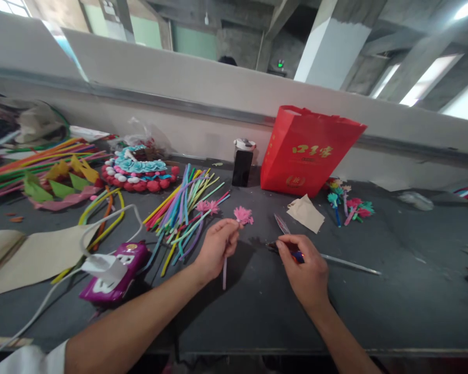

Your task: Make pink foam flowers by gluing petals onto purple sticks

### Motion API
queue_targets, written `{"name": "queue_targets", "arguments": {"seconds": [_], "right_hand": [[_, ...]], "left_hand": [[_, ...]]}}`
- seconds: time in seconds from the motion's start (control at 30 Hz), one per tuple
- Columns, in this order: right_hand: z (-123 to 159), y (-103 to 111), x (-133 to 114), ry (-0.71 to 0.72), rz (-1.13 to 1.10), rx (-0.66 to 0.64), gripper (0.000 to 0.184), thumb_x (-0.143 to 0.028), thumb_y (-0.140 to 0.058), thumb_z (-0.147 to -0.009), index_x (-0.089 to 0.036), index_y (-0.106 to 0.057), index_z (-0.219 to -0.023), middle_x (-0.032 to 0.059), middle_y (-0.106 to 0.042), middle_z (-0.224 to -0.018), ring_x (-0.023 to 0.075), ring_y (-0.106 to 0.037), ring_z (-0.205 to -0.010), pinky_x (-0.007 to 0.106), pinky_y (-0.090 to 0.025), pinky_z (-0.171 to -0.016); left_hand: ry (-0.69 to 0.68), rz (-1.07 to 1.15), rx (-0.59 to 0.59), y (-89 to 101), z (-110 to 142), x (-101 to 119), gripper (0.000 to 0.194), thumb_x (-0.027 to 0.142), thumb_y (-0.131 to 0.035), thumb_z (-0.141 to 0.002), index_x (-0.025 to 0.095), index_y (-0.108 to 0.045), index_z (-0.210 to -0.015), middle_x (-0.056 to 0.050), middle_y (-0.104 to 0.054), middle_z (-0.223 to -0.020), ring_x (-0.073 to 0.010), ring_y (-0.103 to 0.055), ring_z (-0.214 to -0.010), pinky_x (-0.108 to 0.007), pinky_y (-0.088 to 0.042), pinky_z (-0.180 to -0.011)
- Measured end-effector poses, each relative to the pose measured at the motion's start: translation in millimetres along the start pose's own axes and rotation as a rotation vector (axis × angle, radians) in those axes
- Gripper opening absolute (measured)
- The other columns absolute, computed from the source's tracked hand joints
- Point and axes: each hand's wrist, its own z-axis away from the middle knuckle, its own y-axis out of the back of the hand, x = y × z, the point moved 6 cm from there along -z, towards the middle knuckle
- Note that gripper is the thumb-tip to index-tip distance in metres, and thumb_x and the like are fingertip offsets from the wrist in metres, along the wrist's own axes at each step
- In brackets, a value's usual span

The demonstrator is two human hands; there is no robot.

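Clock positions are read from the midpoint between my hands, with 12 o'clock straight ahead across the bench [265, 311].

Left hand [221, 248]: narrow grip, thumb and fingers pinched on the stem of a pink chenille flower [243, 215]. The bloom projects above the fingertips at 11 o'clock; the pale stem hangs below the grip.

Right hand [304, 267]: at 3 o'clock, fingers curled closed over a hand tool [297, 256] with a dark tip and a blue section; the tip points toward 9 o'clock. The exact tool type is partly hidden. A pointed metallic piece [282, 224] lies just beyond the fingers, and a thin silvery rod [353, 264] extends toward 3 o'clock.

Surrounding items:
- 10 o'clock: a pile of multicoloured chenille stems [187, 200], two pink blooms [208, 207] at its near right edge; farther out, a beaded headdress [140, 169].
- 9 o'clock: a purple power strip [117, 275] with a white plug inserted.
- 12 o'clock: a black phone [242, 169], upright before a white-lidded bottle [245, 144].
- 1 o'clock: a red paper bag [308, 150], standing.
- 2 o'clock: beige paper [306, 213]; beyond it, assorted chenille flowers [351, 204].
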Motion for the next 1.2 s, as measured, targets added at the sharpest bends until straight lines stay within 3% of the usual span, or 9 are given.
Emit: {"name": "queue_targets", "arguments": {"seconds": [0.13, 0.23, 0.43, 0.53, 0.67, 0.8, 0.97, 1.1, 1.2], "right_hand": [[-6.5, -31.3, 12.7, -0.157, 0.028, -0.116, 0.015, -0.029, -0.055, -0.089, -0.019, -0.066, -0.089, 0.0042, -0.07, -0.084, 0.0168, -0.064, -0.073, 0.029, -0.05, -0.069], [-20.9, -60.4, 10.2, -0.166, 0.075, -0.202, 0.016, -0.025, -0.053, -0.088, -0.017, -0.067, -0.092, 0.0057, -0.071, -0.087, 0.018, -0.065, -0.076, 0.03, -0.05, -0.073], [-49.9, -118.4, -6.2, -0.136, 0.205, -0.443, 0.017, -0.019, -0.055, -0.088, -0.019, -0.07, -0.095, 0.0072, -0.071, -0.095, 0.0175, -0.065, -0.086, 0.028, -0.046, -0.079], [-48.8, -143.1, -17.7, -0.104, 0.234, -0.578, 0.012, -0.021, -0.058, -0.088, -0.021, -0.071, -0.09, 0.004, -0.071, -0.092, 0.0154, -0.065, -0.085, 0.025, -0.046, -0.076], [-40.3, -159.7, -27.4, -0.096, 0.267, -0.661, 0.014, -0.023, -0.055, -0.092, -0.016, -0.066, -0.09, 0.0054, -0.068, -0.095, 0.0181, -0.064, -0.09, 0.032, -0.047, -0.079], [-38.5, -150.4, -25.6, -0.147, 0.203, -0.612, 0.012, -0.016, -0.052, -0.09, -0.015, -0.064, -0.091, 0.0113, -0.067, -0.097, 0.0226, -0.064, -0.096, 0.034, -0.045, -0.082], [-26.4, -103.5, -11.1, -0.295, -0.035, -0.471, 0.015, -0.021, -0.048, -0.09, -0.015, -0.062, -0.088, 0.0085, -0.066, -0.085, 0.0201, -0.062, -0.082, 0.031, -0.048, -0.071], [1.1, -67.1, -4.4, -0.436, -0.313, -0.44, 0.032, -0.037, -0.046, -0.092, -0.015, -0.062, -0.108, 0.003, -0.062, -0.076, 0.0146, -0.057, -0.06, 0.022, -0.04, -0.043], [18.7, -51.4, -2.0, -0.666, -0.749, -0.42, 0.036, -0.043, -0.061, -0.085, -0.015, -0.066, -0.108, 0.0016, -0.058, -0.075, 0.0104, -0.05, -0.056, 0.019, -0.035, -0.041]], "left_hand": [[-0.158, 0.053, 0.133, 24.7, -14.9, 14.7, 0.021, 0.033, -0.07, -0.07, 0.016, -0.059, -0.076, 0.009, -0.041, -0.049, -0.0028, -0.03, -0.035, -0.018, -0.015, -0.037], [-0.199, 0.075, 0.172, 34.2, -19.3, 20.1, 0.023, 0.034, -0.069, -0.07, 0.016, -0.059, -0.077, 0.01, -0.041, -0.048, -0.0024, -0.03, -0.035, -0.018, -0.016, -0.036], [-0.231, 0.11, 0.194, 37.2, -19.1, 20.1, 0.024, 0.035, -0.07, -0.069, 0.015, -0.059, -0.077, 0.01, -0.041, -0.048, -0.0026, -0.03, -0.034, -0.018, -0.016, -0.035], [-0.232, 0.127, 0.19, 37.1, -18.7, 18.6, 0.022, 0.034, -0.069, -0.069, 0.016, -0.058, -0.077, 0.01, -0.041, -0.047, -0.0027, -0.03, -0.033, -0.018, -0.016, -0.035], [-0.221, 0.136, 0.176, 35.9, -17.4, 18.5, 0.02, 0.032, -0.067, -0.068, 0.016, -0.057, -0.075, 0.01, -0.04, -0.046, -0.0028, -0.03, -0.032, -0.018, -0.015, -0.035], [-0.191, 0.132, 0.142, 31.4, -14.5, 19.1, 0.02, 0.031, -0.067, -0.069, 0.016, -0.056, -0.076, 0.01, -0.041, -0.046, -0.003, -0.031, -0.033, -0.018, -0.015, -0.035], [-0.116, 0.118, 0.059, 19.1, -9.2, 12.2, 0.02, 0.032, -0.067, -0.071, 0.016, -0.057, -0.077, 0.009, -0.042, -0.049, -0.0029, -0.031, -0.034, -0.018, -0.015, -0.036], [-0.015, 0.089, -0.022, 5.0, -0.8, -1.3, 0.02, 0.033, -0.067, -0.073, 0.015, -0.059, -0.076, 0.007, -0.046, -0.05, -0.0038, -0.033, -0.034, -0.019, -0.019, -0.036], [0.097, 0.041, -0.063, -4.5, 6.9, -12.7, 0.02, 0.033, -0.068, -0.073, 0.015, -0.061, -0.078, 0.007, -0.047, -0.051, -0.0035, -0.034, -0.036, -0.019, -0.019, -0.037]]}}
